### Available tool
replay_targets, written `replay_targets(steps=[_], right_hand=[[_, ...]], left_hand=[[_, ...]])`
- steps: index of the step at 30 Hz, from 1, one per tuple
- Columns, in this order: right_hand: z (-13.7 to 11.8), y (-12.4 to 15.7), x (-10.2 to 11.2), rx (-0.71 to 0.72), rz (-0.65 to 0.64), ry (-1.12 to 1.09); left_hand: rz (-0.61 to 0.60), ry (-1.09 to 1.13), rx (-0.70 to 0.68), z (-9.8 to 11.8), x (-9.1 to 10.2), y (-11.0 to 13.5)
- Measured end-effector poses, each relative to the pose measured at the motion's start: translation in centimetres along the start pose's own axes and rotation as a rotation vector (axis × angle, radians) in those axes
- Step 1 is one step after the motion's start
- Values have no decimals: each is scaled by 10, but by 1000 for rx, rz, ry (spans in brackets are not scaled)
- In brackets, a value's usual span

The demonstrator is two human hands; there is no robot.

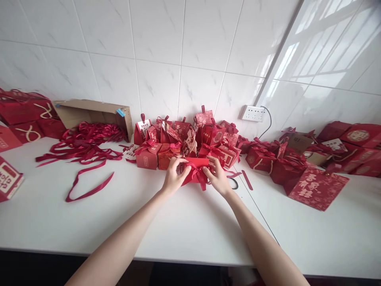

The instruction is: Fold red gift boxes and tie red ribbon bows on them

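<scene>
A small red gift box [195, 161], tied with a dark red ribbon bow [199, 172], is between my two hands at the middle of the table. My left hand [175, 174] grips its left side, fingers curled over the top edge and thumb at the bow. On the right side, my right hand [219, 175] holds it the same way, its thumb near the other loop. The ribbon tails hang down the front of the box. Right behind it stand several finished-looking red boxes with bows [148, 155]. Part of a black ring [234, 183] shows beside my right hand.
Loose red ribbons [92, 137] spill from a cardboard box [126, 125] at the left, with one ribbon strip [89, 194] nearer. More red boxes [318, 188] crowd the right side. A white power strip [253, 113] is on the tiled wall. A red-and-white box [8, 178] lies far left.
</scene>
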State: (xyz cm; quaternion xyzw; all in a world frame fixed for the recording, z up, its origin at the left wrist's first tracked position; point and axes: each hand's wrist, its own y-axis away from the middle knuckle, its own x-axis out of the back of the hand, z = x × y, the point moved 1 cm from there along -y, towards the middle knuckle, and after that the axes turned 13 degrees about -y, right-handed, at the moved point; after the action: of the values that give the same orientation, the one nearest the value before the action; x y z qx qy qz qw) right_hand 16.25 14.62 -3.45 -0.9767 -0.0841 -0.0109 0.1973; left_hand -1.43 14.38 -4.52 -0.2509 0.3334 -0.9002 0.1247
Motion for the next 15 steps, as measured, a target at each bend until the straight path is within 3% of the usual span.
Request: replay_targets(steps=[8, 15], right_hand=[[0, 2, 1, 3, -6, 14], [-1, 3, 4, 28, -20, 67]], left_hand=[[2, 43, 40, -3, -1, 0], [-62, 82, -36, 1, 2, 3]])
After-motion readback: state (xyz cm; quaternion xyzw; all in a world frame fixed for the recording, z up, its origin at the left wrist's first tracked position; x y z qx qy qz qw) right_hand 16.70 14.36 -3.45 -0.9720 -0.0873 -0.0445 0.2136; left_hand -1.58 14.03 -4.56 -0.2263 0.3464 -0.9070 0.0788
